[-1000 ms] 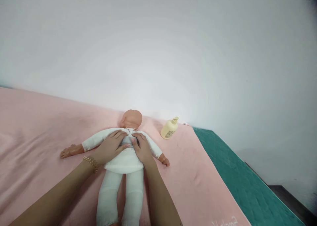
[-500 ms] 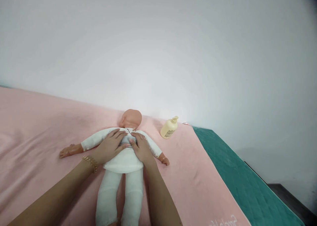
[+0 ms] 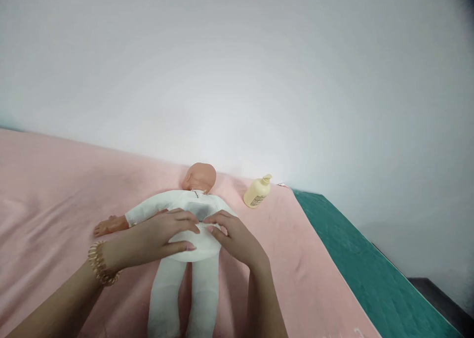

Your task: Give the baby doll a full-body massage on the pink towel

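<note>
A baby doll with a white cloth body lies face down, its bald head away from me. A grey patch shows on its upper back. My left hand, with a beaded bracelet at the wrist, is over the doll's left side and lower back, fingers stretched and apart. My right hand is over the other side, its fingers bent but apart, fingertips near the middle of the back. Neither hand holds anything. Whether the fingertips press on the cloth, I cannot tell. The doll's right-side hand is hidden behind my right hand.
A pale yellow pump bottle stands right of the doll's head, near the white wall. Under the doll spreads a pink sheet. A green mattress shows along the right, with a dark piece of furniture beyond it.
Both hands have moved down from the upper back towards the doll's waist, uncovering the grey patch. Earlier the palms lay flat; now they are raised and turned inward. The view has shifted slightly.
</note>
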A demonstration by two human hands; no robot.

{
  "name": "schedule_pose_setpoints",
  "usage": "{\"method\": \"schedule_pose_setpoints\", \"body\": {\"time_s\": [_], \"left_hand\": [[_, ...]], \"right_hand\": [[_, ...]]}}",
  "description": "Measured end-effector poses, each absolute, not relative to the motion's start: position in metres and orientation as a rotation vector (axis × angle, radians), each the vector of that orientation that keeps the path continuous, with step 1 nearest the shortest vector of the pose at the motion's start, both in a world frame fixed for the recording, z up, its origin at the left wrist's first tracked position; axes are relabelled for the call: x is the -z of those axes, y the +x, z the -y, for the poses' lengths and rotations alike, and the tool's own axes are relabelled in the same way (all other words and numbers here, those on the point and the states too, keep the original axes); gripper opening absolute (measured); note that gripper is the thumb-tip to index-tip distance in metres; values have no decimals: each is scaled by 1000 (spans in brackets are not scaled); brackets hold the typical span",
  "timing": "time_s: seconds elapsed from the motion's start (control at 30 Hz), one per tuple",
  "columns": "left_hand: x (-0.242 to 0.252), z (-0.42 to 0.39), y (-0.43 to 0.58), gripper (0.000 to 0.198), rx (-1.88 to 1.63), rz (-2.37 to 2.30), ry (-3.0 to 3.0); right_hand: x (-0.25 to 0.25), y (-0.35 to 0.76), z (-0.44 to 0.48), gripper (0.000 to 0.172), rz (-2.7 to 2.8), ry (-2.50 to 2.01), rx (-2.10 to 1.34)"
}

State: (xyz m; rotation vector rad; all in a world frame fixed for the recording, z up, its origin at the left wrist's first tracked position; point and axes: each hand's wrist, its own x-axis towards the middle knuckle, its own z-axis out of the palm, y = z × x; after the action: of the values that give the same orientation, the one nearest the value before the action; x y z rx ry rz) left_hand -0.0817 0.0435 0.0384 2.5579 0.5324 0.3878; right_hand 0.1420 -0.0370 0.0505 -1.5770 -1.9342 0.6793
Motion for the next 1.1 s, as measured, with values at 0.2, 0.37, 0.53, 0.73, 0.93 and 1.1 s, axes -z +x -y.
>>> {"method": "schedule_pose_setpoints", "body": {"time_s": [0.2, 0.37, 0.53, 0.73, 0.93, 1.1], "left_hand": [[-48, -30, -80, 22, -195, -453, 2423], [-36, -33, -73, 21, -153, -552, 2441], [-29, -33, -64, 25, -59, -525, 2471], [-35, -42, -75, 21, -107, -493, 2452], [-30, -52, -75, 20, -120, -513, 2434], [-23, -53, -69, 23, -64, -564, 2420]], "right_hand": [[-43, 141, 37, 23, 2205, -1428, -857], [-24, 138, 27, 25, 2165, -1512, -868], [-19, 132, 23, 28, 2118, -1526, -913], [-25, 140, 23, 23, 2129, -1544, -860], [-19, 143, 18, 26, 2077, -1607, -888], [-15, 143, 13, 24, 2019, -1603, -1011]]}}
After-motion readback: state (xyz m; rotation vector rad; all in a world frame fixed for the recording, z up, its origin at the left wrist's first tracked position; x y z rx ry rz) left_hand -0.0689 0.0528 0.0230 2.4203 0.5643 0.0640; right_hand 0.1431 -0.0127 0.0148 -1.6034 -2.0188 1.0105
